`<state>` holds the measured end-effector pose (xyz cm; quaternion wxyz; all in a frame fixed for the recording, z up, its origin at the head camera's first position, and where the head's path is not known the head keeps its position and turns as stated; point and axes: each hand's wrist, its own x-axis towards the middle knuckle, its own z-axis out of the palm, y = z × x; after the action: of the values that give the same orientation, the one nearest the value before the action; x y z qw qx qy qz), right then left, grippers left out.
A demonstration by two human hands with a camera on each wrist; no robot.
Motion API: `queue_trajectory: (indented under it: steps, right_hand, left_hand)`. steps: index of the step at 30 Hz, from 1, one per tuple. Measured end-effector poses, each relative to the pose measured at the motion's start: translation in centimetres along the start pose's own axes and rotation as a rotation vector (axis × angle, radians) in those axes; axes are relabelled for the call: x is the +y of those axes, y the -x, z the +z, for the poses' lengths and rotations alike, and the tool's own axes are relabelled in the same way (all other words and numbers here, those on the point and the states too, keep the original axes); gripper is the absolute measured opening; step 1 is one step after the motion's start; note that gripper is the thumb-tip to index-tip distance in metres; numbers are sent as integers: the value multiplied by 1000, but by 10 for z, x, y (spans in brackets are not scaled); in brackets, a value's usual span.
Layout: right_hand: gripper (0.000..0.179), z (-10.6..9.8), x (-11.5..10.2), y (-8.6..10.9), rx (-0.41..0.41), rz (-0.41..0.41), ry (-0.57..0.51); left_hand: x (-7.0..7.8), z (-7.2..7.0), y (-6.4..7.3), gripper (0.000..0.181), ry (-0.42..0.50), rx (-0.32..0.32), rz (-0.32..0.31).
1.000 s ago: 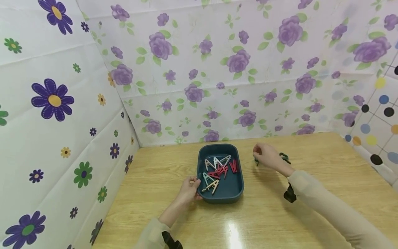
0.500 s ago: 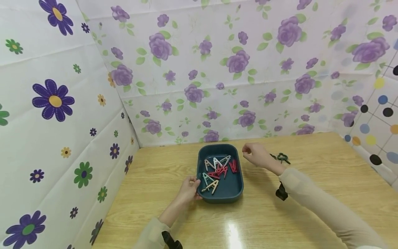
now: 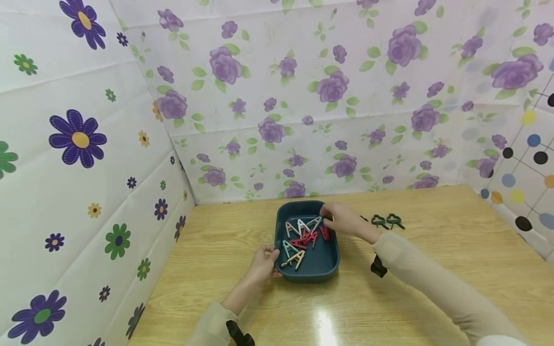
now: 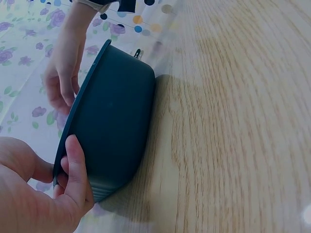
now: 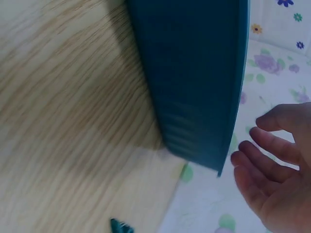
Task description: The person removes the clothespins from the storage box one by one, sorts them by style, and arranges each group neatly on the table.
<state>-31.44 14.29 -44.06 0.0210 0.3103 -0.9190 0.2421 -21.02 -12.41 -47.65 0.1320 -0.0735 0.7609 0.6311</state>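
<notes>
A dark teal plastic bin (image 3: 322, 275) stands on the table, holding several clothespins in red, white, mint green and beige. My left hand (image 3: 262, 262) grips its near left rim, thumb on one side and fingers on the outer wall in the left wrist view. Over the far right rim is my right hand (image 3: 345, 222), its fingertips beside a red clothespin (image 3: 324, 233) and a white clothespin (image 3: 314, 223). The right wrist view shows the right hand's fingers (image 5: 257, 165) loosely bent, with nothing between them.
Dark green clips, among them one green clip (image 3: 379, 221) and another green clip (image 3: 395, 221), lie in a row on the wooden table (image 3: 207, 250) right of the bin. Behind rises a wall covering (image 3: 277, 158) printed with purple flowers.
My right hand has moved left from the green clips to over the bin's right rim, uncovering more of the clips on the table. My left hand stays on the rim.
</notes>
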Motion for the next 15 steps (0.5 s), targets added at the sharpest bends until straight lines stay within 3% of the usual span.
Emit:
queue_trajectory:
  steps: [10,15]
  right_hand:
    - [15,1,-25,-16,-202,-17,67]
    - [16,12,-35,-20,-269,-38,63]
  left_hand:
    - [0,0,1,15,9,-13,8]
    - [0,0,2,15,12,-10,2]
